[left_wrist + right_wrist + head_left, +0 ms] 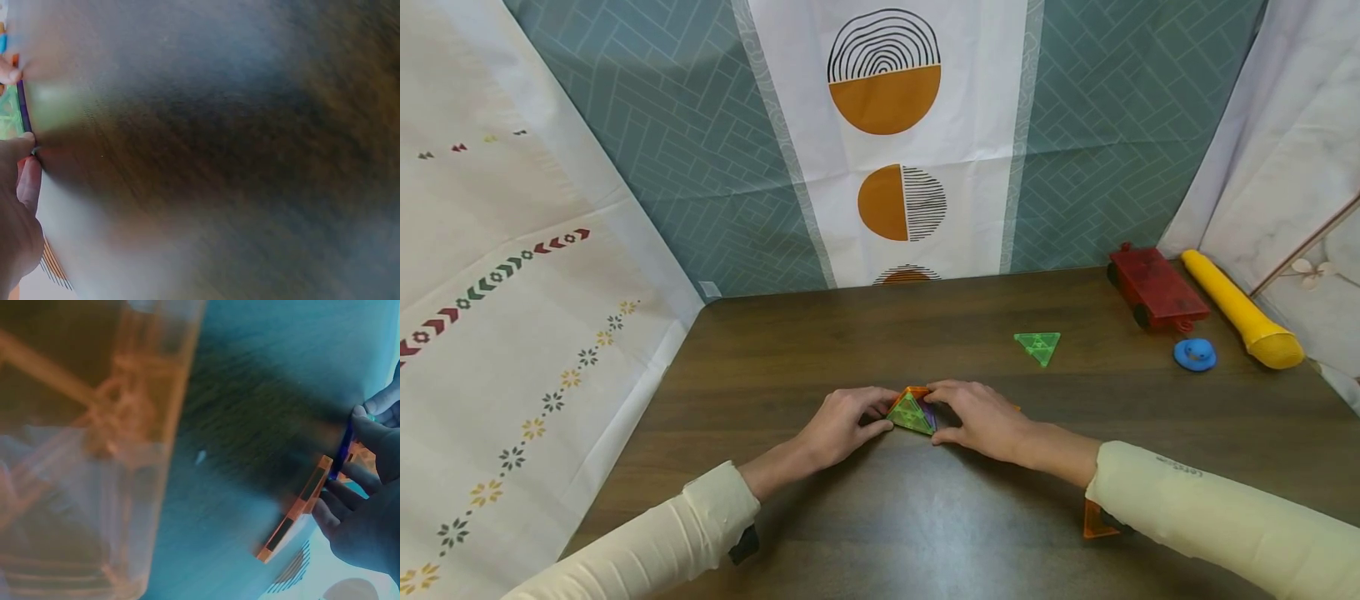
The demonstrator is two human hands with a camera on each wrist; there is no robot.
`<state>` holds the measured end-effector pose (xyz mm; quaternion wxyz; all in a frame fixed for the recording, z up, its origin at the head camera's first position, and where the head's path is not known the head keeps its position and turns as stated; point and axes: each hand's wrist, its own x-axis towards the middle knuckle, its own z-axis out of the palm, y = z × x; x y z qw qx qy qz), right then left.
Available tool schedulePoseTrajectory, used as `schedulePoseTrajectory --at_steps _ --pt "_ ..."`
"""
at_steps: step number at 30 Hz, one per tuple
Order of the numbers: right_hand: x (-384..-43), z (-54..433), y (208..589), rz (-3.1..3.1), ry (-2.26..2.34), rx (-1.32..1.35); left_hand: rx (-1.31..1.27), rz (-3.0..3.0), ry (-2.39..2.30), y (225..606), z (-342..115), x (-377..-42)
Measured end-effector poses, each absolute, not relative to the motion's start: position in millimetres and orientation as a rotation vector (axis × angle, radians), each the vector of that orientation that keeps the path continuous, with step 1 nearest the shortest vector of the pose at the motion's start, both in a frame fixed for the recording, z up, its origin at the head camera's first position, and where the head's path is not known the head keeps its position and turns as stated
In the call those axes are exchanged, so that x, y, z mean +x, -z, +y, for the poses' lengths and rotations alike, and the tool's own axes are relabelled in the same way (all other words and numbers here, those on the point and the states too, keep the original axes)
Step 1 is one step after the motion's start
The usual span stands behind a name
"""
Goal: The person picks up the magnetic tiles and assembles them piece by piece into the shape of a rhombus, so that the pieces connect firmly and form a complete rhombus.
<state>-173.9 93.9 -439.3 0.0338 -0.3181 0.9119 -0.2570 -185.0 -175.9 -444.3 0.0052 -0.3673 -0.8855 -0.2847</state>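
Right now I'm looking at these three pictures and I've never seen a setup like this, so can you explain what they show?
Sure. There is no machine: these are a person's bare left hand and right hand. The wide picture looks forward and down from the person's head; the other two are taken from the left and right wrists. Both hands hold a small tile cluster, green, orange and purple, at the table. Also on the table are a loose green triangle, an orange tile partly hidden by the right sleeve, a red cart, a yellow microphone-shaped thing and a small blue thing.
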Motion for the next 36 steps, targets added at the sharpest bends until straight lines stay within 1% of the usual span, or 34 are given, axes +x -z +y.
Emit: schedulePoseTrajectory --at_steps 14,21,29,36 --pt "-173.2 94.8 439.8 2.821 0.787 -1.009 -1.145 -2.765 0.883 445.2 -174.9 -184.6" --pt "-175.5 100.1 433.5 2.786 0.822 -0.993 -1.141 -2.767 0.897 444.7 -175.7 -184.9" --pt "-179.7 124.0 419.5 2.815 0.902 -0.945 -1.117 -2.778 0.9 441.1 -183.6 -186.0" --pt "-181.5 154.0 409.1 2.859 0.925 -0.899 -1.077 -2.768 0.879 423.6 -189.5 -189.6"
